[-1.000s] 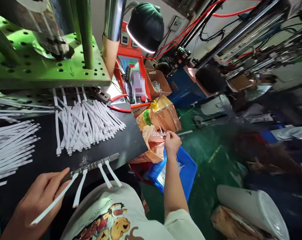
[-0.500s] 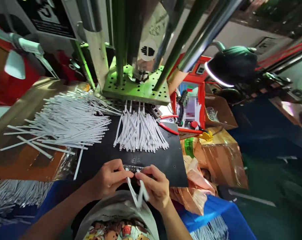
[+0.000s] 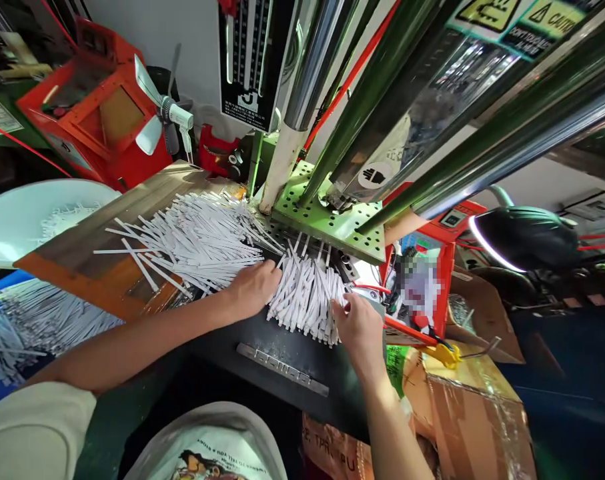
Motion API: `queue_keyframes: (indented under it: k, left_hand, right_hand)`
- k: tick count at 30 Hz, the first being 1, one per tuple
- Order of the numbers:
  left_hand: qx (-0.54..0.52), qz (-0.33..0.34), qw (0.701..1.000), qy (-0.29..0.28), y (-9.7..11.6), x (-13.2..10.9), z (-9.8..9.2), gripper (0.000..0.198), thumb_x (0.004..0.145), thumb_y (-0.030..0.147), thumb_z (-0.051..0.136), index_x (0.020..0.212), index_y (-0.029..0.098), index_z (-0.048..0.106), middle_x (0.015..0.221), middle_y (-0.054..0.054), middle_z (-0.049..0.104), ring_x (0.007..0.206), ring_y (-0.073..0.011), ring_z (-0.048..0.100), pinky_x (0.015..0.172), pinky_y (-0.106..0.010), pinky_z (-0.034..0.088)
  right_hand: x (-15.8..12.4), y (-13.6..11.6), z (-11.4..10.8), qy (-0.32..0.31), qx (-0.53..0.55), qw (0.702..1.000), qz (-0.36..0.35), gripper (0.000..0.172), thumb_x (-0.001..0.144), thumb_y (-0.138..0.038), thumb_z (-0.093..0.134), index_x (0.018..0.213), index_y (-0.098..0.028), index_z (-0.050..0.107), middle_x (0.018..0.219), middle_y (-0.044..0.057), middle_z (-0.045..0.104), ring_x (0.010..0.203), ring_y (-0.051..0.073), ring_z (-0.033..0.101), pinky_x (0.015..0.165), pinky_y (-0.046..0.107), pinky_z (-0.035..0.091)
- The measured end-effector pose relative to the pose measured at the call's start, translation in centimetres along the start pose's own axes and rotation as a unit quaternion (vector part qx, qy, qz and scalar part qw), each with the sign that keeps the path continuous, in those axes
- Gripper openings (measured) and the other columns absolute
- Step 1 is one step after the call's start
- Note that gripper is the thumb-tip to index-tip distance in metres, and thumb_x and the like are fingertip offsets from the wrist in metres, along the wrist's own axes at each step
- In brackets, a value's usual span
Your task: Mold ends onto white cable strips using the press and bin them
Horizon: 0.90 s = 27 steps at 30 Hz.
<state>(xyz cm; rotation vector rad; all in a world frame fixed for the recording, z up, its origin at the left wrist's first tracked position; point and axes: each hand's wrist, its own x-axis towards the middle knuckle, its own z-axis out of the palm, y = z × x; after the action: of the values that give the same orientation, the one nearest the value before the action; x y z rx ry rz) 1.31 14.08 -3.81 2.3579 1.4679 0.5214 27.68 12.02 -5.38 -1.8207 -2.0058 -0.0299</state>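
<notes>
My left hand (image 3: pixel 255 288) rests on the left edge of a small pile of short white strips (image 3: pixel 307 297) on the black work plate (image 3: pixel 262 333), fingers curled over the strips. At the pile's right edge, my right hand (image 3: pixel 358 325) pinches some of the strips between thumb and fingers. A grey metal bar fixture (image 3: pixel 282 369) lies bare on the plate in front of both hands. A larger heap of long white strips (image 3: pixel 197 237) lies to the left on a brown board.
The green perforated press plate (image 3: pixel 332 223) with steel columns (image 3: pixel 312 73) stands just behind the pile. Red-handled pliers (image 3: pixel 407 330) and a red control box (image 3: pixel 422 267) sit to the right, a black lamp (image 3: pixel 525 237) beyond. Cardboard boxes (image 3: pixel 467 407) lie lower right; a white tub (image 3: pixel 27 220) stands left.
Both hands have left the metal bar fixture and moved forward to the pile of short strips. The strips that hung from the fixture are gone from it. The view has swung left and up.
</notes>
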Motion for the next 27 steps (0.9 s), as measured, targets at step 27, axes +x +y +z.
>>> queue_keyframes:
  k: [27]
  left_hand:
    - [-0.249, 0.055, 0.947, 0.194, 1.5, -11.0, 0.4, 0.024, 0.089, 0.006, 0.065, 0.104, 0.024, 0.071, 0.1, -0.001, 0.067, 0.08, -0.0096, 0.066, 0.068, -0.019, 0.056]
  right_hand:
    - [-13.0, -4.7, -2.6, 0.004, 0.206, 0.979, -0.012, 0.02, 0.099, -0.011, 0.044, 0.107, -0.021, 0.06, 0.095, 0.007, 0.063, 0.084, 0.017, 0.062, 0.073, 0.028, 0.052]
